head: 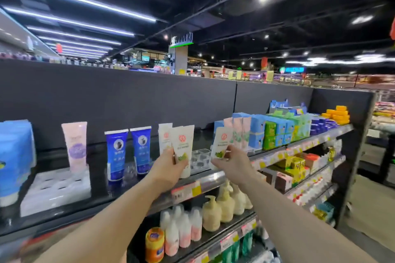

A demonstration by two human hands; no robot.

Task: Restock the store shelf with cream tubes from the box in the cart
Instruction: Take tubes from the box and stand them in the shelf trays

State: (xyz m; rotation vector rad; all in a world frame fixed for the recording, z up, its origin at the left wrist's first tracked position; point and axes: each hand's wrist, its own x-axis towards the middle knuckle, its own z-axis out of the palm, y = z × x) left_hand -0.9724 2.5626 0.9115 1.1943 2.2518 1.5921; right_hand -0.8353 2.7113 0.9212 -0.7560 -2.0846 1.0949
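No word, brand or number can be made out anywhere. The two white cream tubes [183, 147] [221, 145] carry a round red emblem above lines of print, all too blurred to read. The blue tubes [116, 153] show a dark round picture over pale characters (likewise smeared). The pink tube [75, 145] has a purple patch with illegible script. The price tags [186, 191] on the shelf edge [211, 179] are red, white and yellow strips, their figures unreadable.
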